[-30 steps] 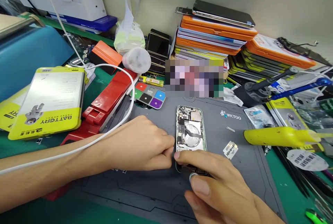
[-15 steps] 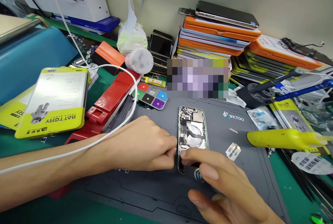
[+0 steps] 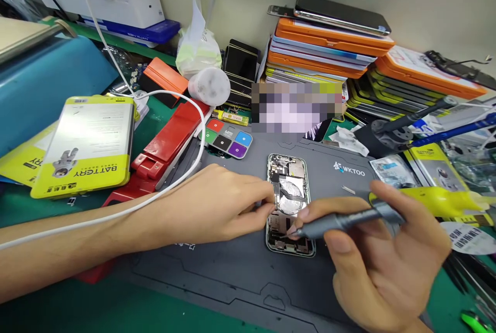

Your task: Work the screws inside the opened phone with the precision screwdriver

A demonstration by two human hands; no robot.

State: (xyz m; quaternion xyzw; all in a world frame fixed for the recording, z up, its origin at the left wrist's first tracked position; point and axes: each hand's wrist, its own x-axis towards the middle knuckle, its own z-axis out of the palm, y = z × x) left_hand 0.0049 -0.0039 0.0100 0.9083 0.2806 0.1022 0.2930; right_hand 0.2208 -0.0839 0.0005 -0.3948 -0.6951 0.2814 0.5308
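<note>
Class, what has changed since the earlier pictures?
The right hand shifted right; its grey screwdriver now points at the lower end of the opened phone. The left hand moved right, reaching over the phone's left edge. The phone stayed on the grey mat.

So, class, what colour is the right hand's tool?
The tool is grey, clearest in the head view.

an opened phone [image 3: 291,203] lies flat on a gray mat [image 3: 232,279], its inner parts bare; a slim gray screwdriver [image 3: 329,224] slants over its lower end.
</note>
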